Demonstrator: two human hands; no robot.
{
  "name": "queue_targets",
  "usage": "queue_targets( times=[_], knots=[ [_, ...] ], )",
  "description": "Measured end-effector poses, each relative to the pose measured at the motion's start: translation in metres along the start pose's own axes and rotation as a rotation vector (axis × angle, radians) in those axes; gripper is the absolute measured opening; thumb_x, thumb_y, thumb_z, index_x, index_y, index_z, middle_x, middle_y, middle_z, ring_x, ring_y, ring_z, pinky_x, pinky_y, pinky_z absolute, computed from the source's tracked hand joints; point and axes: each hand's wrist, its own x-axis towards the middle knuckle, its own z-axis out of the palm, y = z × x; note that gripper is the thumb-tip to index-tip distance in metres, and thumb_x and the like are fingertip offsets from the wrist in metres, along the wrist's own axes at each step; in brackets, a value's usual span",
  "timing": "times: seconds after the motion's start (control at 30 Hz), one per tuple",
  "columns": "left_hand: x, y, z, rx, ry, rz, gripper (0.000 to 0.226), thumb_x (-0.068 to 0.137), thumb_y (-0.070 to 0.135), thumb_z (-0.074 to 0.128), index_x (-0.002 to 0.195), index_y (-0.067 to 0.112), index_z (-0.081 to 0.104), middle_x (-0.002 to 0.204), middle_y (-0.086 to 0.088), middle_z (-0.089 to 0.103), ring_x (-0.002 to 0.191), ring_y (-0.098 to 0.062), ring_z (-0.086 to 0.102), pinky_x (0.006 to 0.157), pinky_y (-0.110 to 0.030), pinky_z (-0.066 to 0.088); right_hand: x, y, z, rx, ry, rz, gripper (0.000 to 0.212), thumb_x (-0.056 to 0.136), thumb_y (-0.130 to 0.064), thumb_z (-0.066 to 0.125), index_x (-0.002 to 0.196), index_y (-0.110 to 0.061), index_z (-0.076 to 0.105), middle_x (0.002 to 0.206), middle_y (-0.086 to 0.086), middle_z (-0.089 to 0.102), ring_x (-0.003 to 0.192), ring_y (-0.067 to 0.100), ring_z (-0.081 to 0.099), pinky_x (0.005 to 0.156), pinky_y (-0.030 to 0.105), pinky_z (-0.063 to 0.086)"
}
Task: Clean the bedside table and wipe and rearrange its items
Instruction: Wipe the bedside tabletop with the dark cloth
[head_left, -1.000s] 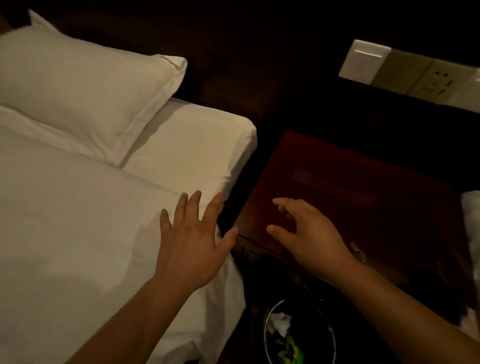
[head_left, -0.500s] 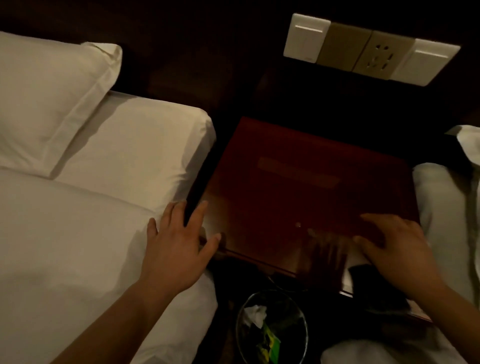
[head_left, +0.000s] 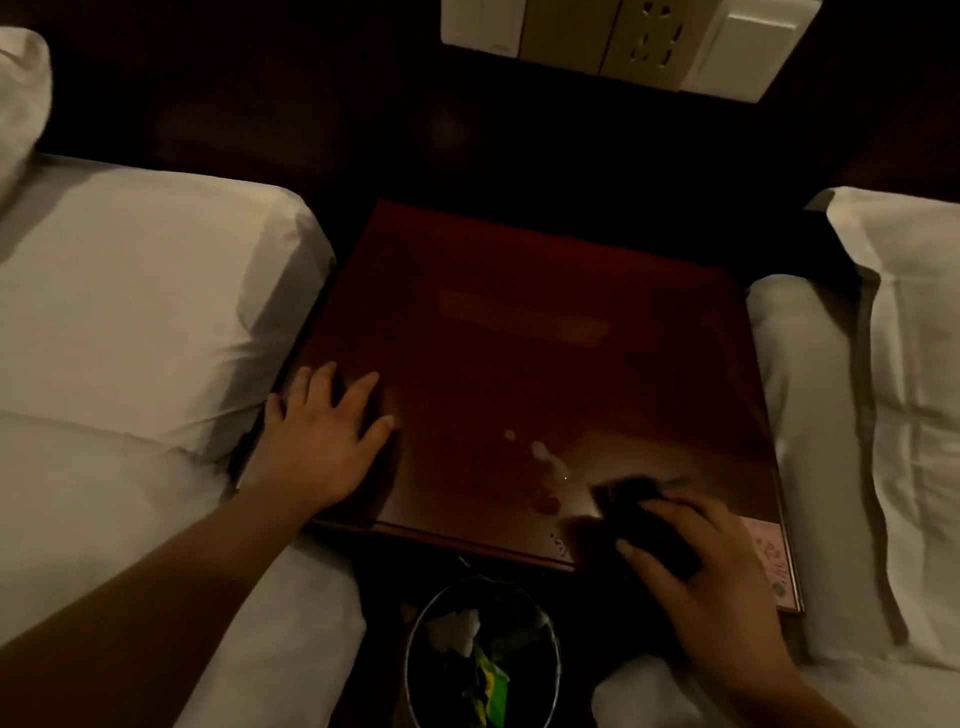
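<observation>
A bin (head_left: 415, 649) with trash sits nearest, on the floor in front of the table (head_left: 545, 338). The right hand (head_left: 711, 582) is curled round a dark, blurry cloth (head_left: 636, 512) on the table's near right corner, beside a pink card (head_left: 774, 561). The left hand (head_left: 322, 436) lies flat, fingers spread, on the near left corner. Small pale spots (head_left: 543, 452) lie between the hands. The left bed (head_left: 130, 312) and right bed (head_left: 800, 415) flank the table, and switches (head_left: 623, 36) are on the far wall
</observation>
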Motion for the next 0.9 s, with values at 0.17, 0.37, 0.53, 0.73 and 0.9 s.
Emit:
queue_targets(
  times=[0.17, 0.37, 0.53, 0.73, 0.9],
  knots=[
    [0.010, 0.003, 0.022, 0.059, 0.143, 0.008, 0.068, 0.092, 0.068, 0.024, 0.153, 0.038, 0.024, 0.161, -0.017, 0.026, 0.150, -0.040, 0.015, 0.116, -0.067, 0.014, 0.029, -0.052, 0.040, -0.195, -0.067, -0.207, 0.044, 0.087, -0.058, 0.051, 0.127, -0.038, 0.057, 0.142, -0.010, 0.046, 0.128, 0.020, 0.039, 0.094, 0.039, 0.042],
    [0.009, 0.001, 0.021, 0.067, 0.194, 0.009, 0.065, 0.094, 0.066, 0.025, 0.152, 0.038, 0.028, 0.160, -0.015, 0.029, 0.150, -0.037, 0.017, 0.116, -0.064, 0.015, 0.057, 0.012, 0.041, -0.355, 0.111, -0.071, 0.045, 0.086, -0.049, 0.048, 0.112, -0.017, 0.064, 0.120, 0.009, 0.056, 0.107, 0.029, 0.049, 0.087, 0.042, 0.041],
    [0.008, 0.005, 0.018, 0.073, 0.203, 0.008, 0.065, 0.093, 0.065, 0.029, 0.152, 0.038, 0.031, 0.160, -0.014, 0.030, 0.150, -0.037, 0.018, 0.117, -0.063, 0.017, 0.140, 0.015, 0.022, -0.281, 0.149, 0.164, 0.027, 0.088, -0.038, 0.055, 0.093, -0.011, 0.057, 0.073, 0.010, 0.058, 0.064, 0.028, 0.052, 0.058, 0.031, 0.035],
    [0.007, 0.007, 0.016, 0.068, 0.185, 0.003, 0.066, 0.093, 0.066, 0.028, 0.152, 0.038, 0.031, 0.161, -0.014, 0.028, 0.151, -0.036, 0.016, 0.118, -0.062, 0.015, 0.135, -0.008, 0.026, -0.108, -0.100, 0.089, 0.033, 0.086, -0.040, 0.061, 0.110, -0.017, 0.066, 0.116, 0.008, 0.059, 0.114, 0.029, 0.052, 0.093, 0.043, 0.046],
    [0.005, 0.006, 0.014, 0.075, 0.185, 0.007, 0.065, 0.093, 0.065, 0.027, 0.152, 0.037, 0.030, 0.162, -0.014, 0.027, 0.151, -0.036, 0.015, 0.118, -0.063, 0.014, 0.069, -0.003, 0.051, -0.319, -0.281, -0.356, 0.061, 0.092, -0.070, 0.030, 0.148, -0.047, 0.024, 0.163, -0.009, 0.014, 0.150, 0.015, 0.009, 0.120, 0.045, 0.014]
  ],
)
